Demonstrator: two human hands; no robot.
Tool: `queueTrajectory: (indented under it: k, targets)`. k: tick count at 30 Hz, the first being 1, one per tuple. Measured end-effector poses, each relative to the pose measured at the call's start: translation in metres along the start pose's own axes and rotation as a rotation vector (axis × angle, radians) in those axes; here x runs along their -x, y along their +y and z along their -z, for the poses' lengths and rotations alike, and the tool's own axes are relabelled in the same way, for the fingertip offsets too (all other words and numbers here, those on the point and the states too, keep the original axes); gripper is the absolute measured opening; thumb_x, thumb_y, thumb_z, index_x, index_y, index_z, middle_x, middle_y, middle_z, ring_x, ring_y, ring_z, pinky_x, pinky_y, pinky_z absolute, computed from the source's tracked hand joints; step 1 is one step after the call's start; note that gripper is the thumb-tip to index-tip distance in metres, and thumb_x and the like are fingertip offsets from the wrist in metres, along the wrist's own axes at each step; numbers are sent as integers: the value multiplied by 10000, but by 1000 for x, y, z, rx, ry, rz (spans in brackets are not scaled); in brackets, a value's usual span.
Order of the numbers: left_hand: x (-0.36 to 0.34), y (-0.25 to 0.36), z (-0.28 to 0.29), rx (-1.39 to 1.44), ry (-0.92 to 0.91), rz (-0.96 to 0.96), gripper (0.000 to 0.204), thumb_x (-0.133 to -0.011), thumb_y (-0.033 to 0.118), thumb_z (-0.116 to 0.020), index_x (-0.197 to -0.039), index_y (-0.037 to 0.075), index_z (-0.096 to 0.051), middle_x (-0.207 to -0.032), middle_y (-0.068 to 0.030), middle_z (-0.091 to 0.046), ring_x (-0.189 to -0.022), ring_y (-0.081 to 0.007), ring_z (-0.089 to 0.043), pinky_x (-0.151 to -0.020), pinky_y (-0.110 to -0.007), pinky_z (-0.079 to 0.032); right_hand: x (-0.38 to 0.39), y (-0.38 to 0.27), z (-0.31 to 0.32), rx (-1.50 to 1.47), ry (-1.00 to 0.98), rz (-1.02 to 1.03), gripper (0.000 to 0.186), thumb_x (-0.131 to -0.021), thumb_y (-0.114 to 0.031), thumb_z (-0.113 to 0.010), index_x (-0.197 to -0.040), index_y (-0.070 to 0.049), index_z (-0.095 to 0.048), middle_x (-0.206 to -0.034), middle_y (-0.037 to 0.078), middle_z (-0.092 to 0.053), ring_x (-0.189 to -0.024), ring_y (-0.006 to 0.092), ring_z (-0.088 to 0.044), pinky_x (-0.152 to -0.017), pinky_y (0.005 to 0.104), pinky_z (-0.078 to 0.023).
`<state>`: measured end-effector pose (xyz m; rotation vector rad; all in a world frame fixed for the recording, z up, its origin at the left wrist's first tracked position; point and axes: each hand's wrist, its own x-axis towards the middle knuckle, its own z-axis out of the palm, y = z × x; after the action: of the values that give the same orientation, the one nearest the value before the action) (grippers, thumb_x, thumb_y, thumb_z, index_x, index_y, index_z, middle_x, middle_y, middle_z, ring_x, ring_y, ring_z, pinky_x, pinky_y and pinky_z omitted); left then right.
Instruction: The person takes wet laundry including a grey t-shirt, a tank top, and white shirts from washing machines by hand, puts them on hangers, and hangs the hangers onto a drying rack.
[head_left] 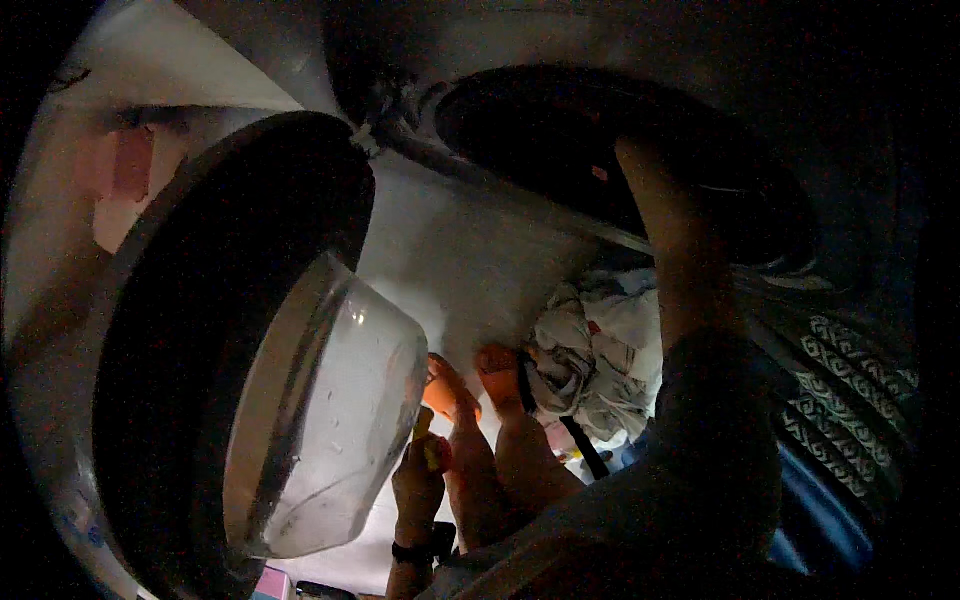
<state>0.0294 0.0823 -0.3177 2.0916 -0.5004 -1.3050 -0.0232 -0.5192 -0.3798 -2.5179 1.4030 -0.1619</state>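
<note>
My right forearm (690, 270) reaches up into the dark round opening (540, 150) of a front-loading washing machine. The hand at its end is lost in the dark drum, so its fingers do not show. Wide open to the left hangs the machine's door (150, 380), with a black rim and a clear bulging glass bowl (360, 400). My left hand (418, 485), a dark band on its wrist, is low beside the glass. Its fingers are closed around a small yellow thing (432, 457) whose kind I cannot make out.
Crumpled light clothes (590, 350) lie below the opening, beside my legs. Patterned dark fabric (850, 400) and shiny blue cloth (830, 520) are at the right. My feet in orange footwear (455, 390) stand on the floor. A pink object (130, 165) is at the far left.
</note>
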Motion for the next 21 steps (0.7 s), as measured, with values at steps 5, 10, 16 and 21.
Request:
queueTrajectory:
  k: [5, 10, 16, 21]
  targets:
    - [2, -35, 17, 521, 128, 133, 241, -944, 221, -461, -955, -4, -548, -841, -62, -594, -743, -141, -549, -686, -286, -454, -19, 14, -10, 14, 28, -51, 299, -828, -160, -582, -1105, -86, -498, -1035, 84, -507, -923, 206, -490, -766, 346, -422]
    - [-1, -52, 28, 271, 195, -28, 352, -937, 278, -452, -1089, -27, -536, -792, -40, -532, -680, -123, -481, -610, -274, -425, -18, 34, -3, 13, 75, -83, 268, -825, -156, -594, -1071, -83, -517, -1005, 65, -514, -894, 185, -493, -745, 333, -427]
    - [19, -42, 30, -130, 262, -78, 287, -951, 246, -431, -931, -5, -568, -793, -82, -601, -714, -181, -562, -642, -311, -467, -4, 35, -3, -42, 70, -99, 231, -822, -150, -608, -1030, -79, -540, -969, 42, -523, -859, 160, -497, -719, 318, -434]
    - [68, 42, 32, -147, 133, 70, 243, -938, 243, -449, -906, 40, -579, -844, -117, -649, -808, -202, -635, -716, -313, -491, 33, 17, 17, -196, 31, -111, 200, -818, -146, -620, -996, -76, -560, -938, 23, -530, -830, 139, -500, -698, 305, -439]
